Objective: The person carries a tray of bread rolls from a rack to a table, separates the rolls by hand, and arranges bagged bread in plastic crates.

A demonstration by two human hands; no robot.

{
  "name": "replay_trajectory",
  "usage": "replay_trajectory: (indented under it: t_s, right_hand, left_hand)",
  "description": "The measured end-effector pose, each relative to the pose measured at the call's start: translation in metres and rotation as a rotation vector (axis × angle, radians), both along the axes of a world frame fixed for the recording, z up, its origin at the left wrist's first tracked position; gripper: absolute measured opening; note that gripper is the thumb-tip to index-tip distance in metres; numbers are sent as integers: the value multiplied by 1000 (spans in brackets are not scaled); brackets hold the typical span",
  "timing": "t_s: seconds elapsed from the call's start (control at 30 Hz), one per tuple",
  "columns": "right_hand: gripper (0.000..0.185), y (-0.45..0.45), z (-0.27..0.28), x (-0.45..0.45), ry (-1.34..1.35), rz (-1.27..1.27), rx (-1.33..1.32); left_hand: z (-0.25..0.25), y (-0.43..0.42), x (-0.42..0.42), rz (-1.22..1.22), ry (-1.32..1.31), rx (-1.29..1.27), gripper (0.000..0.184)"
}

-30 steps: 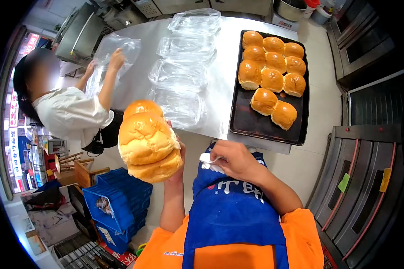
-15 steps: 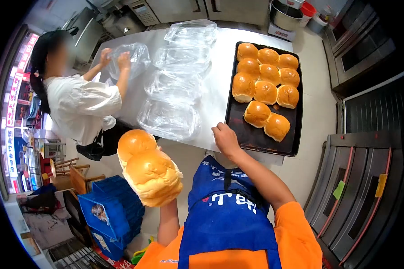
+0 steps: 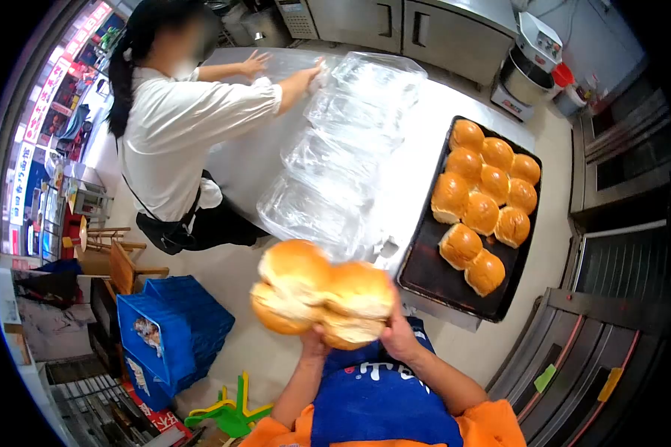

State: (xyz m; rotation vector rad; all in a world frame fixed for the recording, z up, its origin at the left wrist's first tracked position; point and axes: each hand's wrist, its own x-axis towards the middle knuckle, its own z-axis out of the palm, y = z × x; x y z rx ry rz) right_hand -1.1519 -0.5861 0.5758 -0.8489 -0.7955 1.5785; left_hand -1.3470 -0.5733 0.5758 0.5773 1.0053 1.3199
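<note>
Overall, we take the metal table (image 3: 425,123) as our landmark; it is the largest item logged. Right of the table stands a grey cabinet (image 3: 600,346) with red strips down its front. At the table's left side we record a co-worker (image 3: 190,134) in a white top, both arms reaching over the surface; the co-worker's farther hand (image 3: 256,64) has its fingers spread. Blue crates (image 3: 194,320) sit on the floor, left of the table's near end. On the table's right side lies a dark baking tray (image 3: 427,267) bearing 11 glossy buns (image 3: 481,214). Along the table's middle we count 4 clear plastic bags (image 3: 328,160) in a row.

In the air, just off the table's near edge, is the bun cluster (image 3: 294,264): 4 rounded lobes, pale sides showing, slightly blurred. We cannot tell whether all 4 are joined.

Our wearer's 2 hands hold it. The left hand (image 3: 314,344) supports the near underside; its fingers are mostly hidden, so whether spread or pressed together we cannot tell. The right hand (image 3: 400,337) grips the right end, fingers curled against the bread; their spacing we cannot make out.
</note>
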Motion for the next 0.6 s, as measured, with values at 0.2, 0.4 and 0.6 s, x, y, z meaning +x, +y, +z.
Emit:
replay_trajectory:
  t_s: [0.2,0.4,0.6]
  right_hand:
    - [142,31,-1,17,132,-25,-259]
    - [118,119,6,-62,-133,-73,-258]
    - [97,196,-38,-116,-97,-235,-264]
  left_hand:
    - [54,95,-27,-110,70,385,125]
    - [39,189,-141,-390,191,166,140]
    - [19,297,-174,-516,412,183,88]
